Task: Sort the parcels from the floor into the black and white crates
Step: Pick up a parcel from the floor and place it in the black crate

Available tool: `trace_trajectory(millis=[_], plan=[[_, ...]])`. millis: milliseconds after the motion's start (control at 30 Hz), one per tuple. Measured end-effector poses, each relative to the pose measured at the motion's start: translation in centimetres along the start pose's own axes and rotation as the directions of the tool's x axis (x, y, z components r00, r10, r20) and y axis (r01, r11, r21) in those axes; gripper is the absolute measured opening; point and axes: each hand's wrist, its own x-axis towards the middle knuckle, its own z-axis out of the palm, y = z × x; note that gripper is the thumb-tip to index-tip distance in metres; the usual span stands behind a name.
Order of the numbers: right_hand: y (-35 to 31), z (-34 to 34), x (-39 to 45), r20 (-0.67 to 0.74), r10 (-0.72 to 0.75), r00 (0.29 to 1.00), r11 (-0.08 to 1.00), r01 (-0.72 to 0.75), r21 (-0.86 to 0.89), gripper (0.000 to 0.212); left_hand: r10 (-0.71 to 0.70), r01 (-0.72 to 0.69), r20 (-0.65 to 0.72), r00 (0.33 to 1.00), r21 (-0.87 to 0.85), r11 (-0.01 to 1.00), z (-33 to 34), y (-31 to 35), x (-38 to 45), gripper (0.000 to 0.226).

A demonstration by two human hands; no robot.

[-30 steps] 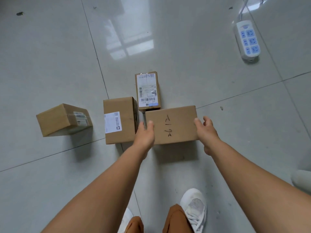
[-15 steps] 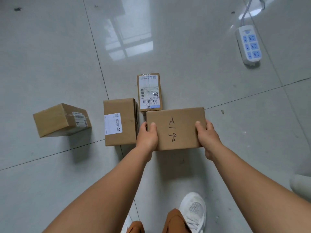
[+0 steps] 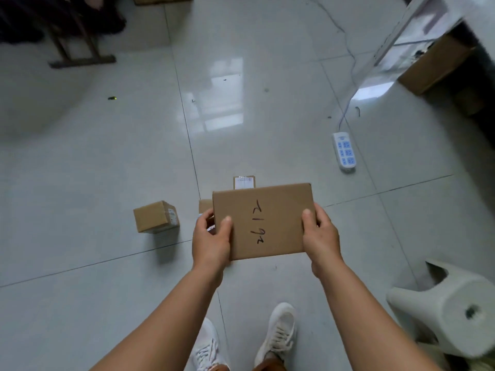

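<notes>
Both hands, left hand [image 3: 211,243] and right hand [image 3: 321,239], grip the marked parcel [image 3: 263,220] by its ends above the floor [image 3: 107,170], so next comes finding a crate, none in view.

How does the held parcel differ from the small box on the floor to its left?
The held parcel is off the floor, gripped at both ends by the left hand and right hand; the small box rests on the floor untouched. The held parcel is flat, with handwritten marks on top; the small box is cube-like, with a printed label on its side. Both are plain brown cardboard.
</notes>
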Motion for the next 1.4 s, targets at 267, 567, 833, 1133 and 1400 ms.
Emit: trace_trajectory(millis=[267, 567, 833, 1133, 1400], plan=[[-9.6, -0.8, -11.9, 0.031, -0.171, 0.985, 0.985, 0.17, 0.033, 0.029, 0.11, -0.144, -0.172, 0.979, -0.197, 0.97, -8.8, 8.6, -8.8, 0.027], [-17.2, 1.5, -21.4, 0.181, -0.354, 0.918, 0.934, 0.338, 0.115, 0.025, 0.141, -0.3, -0.453, 0.88, -0.3, 0.906, -17.9, 13.1, -16.1, 0.025], [-20.3, 4.4, -29.9, 0.468, -0.472, 0.747, 0.872, 0.473, 0.125, 0.019, 0.11, -0.442, -0.667, 0.737, -0.353, 0.825, -25.0, 12.7, -23.3, 0.021], [-18.8, 8.6, -40.5, 0.716, -0.464, 0.521, 0.813, 0.572, 0.111, 0.018, -0.096, -0.516, -0.853, 0.513, -0.396, 0.76, -32.3, 8.7, -31.8, 0.017], [-13.6, 11.3, -52.5, 0.866, -0.412, 0.282, 0.766, 0.622, 0.162, 0.017, -0.269, -0.566, -0.91, 0.314, -0.407, 0.717, -39.4, 1.7, -40.5, 0.016]])
